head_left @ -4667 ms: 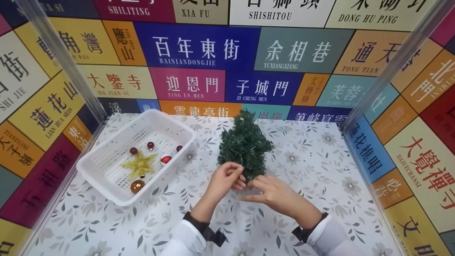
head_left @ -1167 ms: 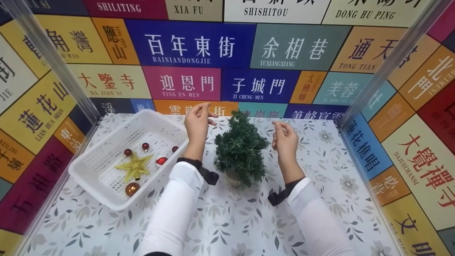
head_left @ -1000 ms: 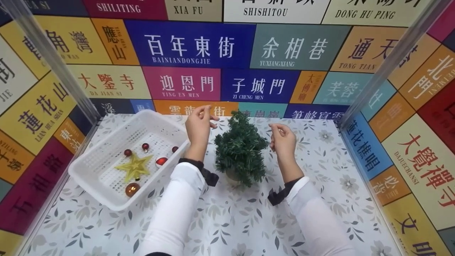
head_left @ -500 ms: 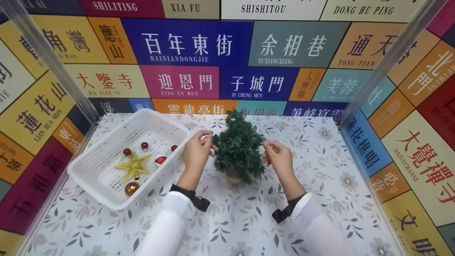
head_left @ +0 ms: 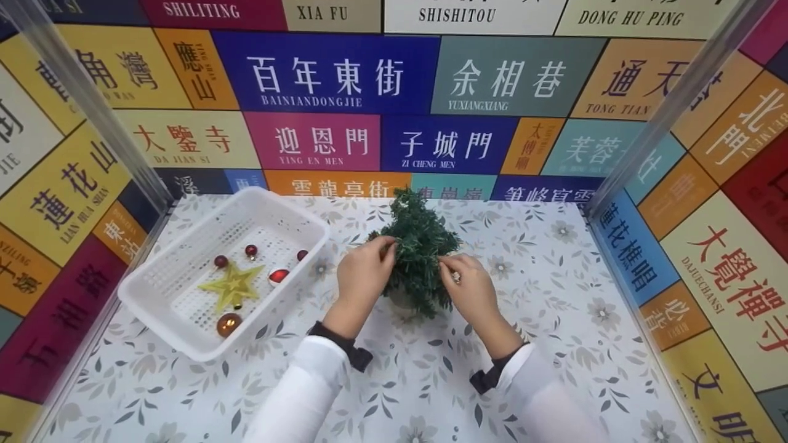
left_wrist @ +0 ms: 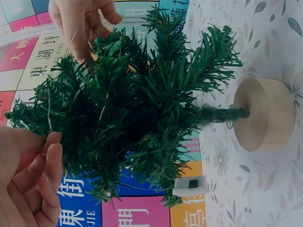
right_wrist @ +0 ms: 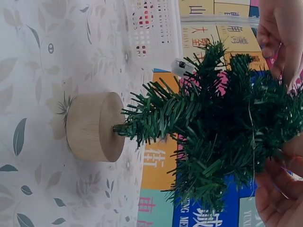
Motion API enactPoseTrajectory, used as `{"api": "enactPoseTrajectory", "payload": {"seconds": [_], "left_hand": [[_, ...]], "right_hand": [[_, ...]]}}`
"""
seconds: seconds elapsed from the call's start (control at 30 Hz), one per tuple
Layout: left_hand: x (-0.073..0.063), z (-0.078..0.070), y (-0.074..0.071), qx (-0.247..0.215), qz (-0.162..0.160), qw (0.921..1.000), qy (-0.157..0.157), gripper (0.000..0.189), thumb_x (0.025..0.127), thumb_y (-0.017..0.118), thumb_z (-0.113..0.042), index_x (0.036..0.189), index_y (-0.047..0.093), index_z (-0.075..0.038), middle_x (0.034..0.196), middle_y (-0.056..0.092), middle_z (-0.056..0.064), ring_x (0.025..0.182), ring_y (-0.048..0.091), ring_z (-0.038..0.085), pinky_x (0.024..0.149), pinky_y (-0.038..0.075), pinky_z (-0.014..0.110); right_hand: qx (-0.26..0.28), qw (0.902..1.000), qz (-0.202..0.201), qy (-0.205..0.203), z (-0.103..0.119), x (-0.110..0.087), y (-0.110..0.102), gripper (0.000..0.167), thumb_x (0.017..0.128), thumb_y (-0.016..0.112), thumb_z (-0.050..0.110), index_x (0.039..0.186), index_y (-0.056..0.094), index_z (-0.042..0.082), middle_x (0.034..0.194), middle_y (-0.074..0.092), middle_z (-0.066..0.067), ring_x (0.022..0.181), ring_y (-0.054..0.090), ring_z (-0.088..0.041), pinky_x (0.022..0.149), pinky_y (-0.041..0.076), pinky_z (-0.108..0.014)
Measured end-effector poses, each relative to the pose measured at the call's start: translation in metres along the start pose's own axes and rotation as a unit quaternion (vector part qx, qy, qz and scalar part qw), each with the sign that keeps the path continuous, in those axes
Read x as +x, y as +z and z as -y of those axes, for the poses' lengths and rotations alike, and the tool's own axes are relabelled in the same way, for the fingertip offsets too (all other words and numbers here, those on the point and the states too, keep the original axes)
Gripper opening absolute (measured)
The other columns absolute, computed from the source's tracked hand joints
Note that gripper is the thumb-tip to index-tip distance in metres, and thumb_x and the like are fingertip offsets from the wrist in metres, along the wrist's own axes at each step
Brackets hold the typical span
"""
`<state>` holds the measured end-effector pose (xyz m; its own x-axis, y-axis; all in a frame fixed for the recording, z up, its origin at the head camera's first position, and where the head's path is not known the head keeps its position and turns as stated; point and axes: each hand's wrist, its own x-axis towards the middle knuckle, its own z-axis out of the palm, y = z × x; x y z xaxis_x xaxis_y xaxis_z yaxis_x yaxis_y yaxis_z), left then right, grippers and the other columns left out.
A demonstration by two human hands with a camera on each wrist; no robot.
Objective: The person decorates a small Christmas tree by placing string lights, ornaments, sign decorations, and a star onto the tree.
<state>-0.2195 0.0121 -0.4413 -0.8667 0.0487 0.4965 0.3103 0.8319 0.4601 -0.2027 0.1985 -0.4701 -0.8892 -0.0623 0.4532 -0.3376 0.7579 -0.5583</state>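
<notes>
A small green artificial Christmas tree (head_left: 422, 246) stands upright on a round wooden base (left_wrist: 270, 115). Thin wire of a string light (right_wrist: 252, 137) crosses its branches, and a small white battery box (left_wrist: 190, 186) hangs among the lower ones. My left hand (head_left: 365, 274) is at the tree's left side, its thumb and fingertips pinching the wire by the upper branches. On the opposite side my right hand (head_left: 474, 292) pinches the wire too, close against the needles. Some of the fingertips are hidden by foliage in the head view.
Left of the tree is a white perforated plastic basket (head_left: 184, 344). Inside lie a gold star (head_left: 233, 287), an orange-brown ball (head_left: 228, 325) and several small red balls (head_left: 279, 277). Panels with printed signs (head_left: 332, 74) enclose the flower-patterned tabletop (head_left: 400, 381) behind and at both sides.
Both hands were low in front of the tree, then rose apart to either side behind it. Since then they have come down and inward, and now meet the branches at mid-height.
</notes>
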Motion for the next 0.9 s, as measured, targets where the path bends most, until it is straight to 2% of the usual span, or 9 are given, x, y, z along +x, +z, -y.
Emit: {"api": "enactPoseTrajectory", "payload": {"seconds": [0.17, 0.4, 0.5, 0.63, 0.77, 0.9], "left_hand": [[0.002, 0.003, 0.003, -0.016, 0.011, 0.9997, -0.017, 0.016, 0.087, 0.057, -0.025, 0.097, 0.068, -0.019, 0.077, 0.064, -0.005, 0.056, 0.055, 0.009, 0.045, 0.042, 0.024], [0.013, 0.02, 0.005, -0.025, 0.016, 0.9984, -0.047, 0.016, 0.084, 0.059, -0.019, 0.098, 0.067, -0.018, 0.089, 0.065, -0.003, 0.075, 0.06, 0.013, 0.061, 0.048, 0.029], [0.015, 0.027, 0.004, -0.046, 0.021, 0.9976, -0.048, 0.016, 0.085, 0.058, -0.021, 0.099, 0.067, -0.018, 0.092, 0.064, -0.003, 0.077, 0.06, 0.013, 0.063, 0.048, 0.029], [0.012, 0.033, 0.005, -0.078, 0.022, 0.996, -0.037, 0.018, 0.087, 0.057, -0.024, 0.102, 0.066, -0.02, 0.093, 0.064, -0.003, 0.074, 0.06, 0.011, 0.06, 0.047, 0.027], [0.01, 0.034, 0.006, -0.087, 0.003, 0.9953, -0.044, 0.019, 0.088, 0.055, -0.026, 0.104, 0.065, -0.022, 0.091, 0.063, -0.004, 0.069, 0.059, 0.009, 0.056, 0.046, 0.026], [0.016, 0.036, 0.003, -0.096, -0.046, 0.9917, -0.072, 0.017, 0.089, 0.053, -0.027, 0.1, 0.064, -0.02, 0.084, 0.06, -0.005, 0.065, 0.055, 0.008, 0.054, 0.044, 0.024]], "right_hand": [[-0.016, 0.9997, 0.016, -0.009, 0.009, 0.0, 0.003, 0.02, 0.089, 0.054, 0.017, 0.101, 0.067, 0.009, 0.088, 0.059, 0.0, 0.079, 0.055, -0.013, 0.062, 0.047, -0.026], [-0.027, 0.9983, 0.028, -0.044, 0.022, 0.0, 0.006, 0.024, 0.091, 0.05, 0.024, 0.102, 0.067, 0.01, 0.087, 0.06, 0.001, 0.075, 0.054, -0.014, 0.061, 0.046, -0.026], [-0.026, 0.9986, 0.018, -0.043, 0.023, 0.001, 0.005, 0.023, 0.092, 0.049, 0.025, 0.099, 0.067, 0.012, 0.087, 0.061, 0.001, 0.074, 0.054, -0.013, 0.06, 0.045, -0.027], [-0.02, 0.9992, 0.01, -0.033, 0.021, 0.002, 0.001, 0.022, 0.092, 0.049, 0.024, 0.095, 0.067, 0.013, 0.085, 0.061, 0.001, 0.069, 0.052, -0.012, 0.057, 0.043, -0.027], [-0.01, 0.9996, 0.004, -0.026, 0.02, 0.003, -0.002, 0.02, 0.092, 0.05, 0.022, 0.093, 0.067, 0.012, 0.082, 0.06, 0.001, 0.067, 0.051, -0.013, 0.057, 0.042, -0.028], [0.002, 0.9999, 0.009, -0.012, 0.019, 0.003, -0.004, 0.019, 0.091, 0.05, 0.022, 0.092, 0.067, 0.013, 0.08, 0.059, 0.002, 0.07, 0.052, -0.011, 0.059, 0.043, -0.028]]}}
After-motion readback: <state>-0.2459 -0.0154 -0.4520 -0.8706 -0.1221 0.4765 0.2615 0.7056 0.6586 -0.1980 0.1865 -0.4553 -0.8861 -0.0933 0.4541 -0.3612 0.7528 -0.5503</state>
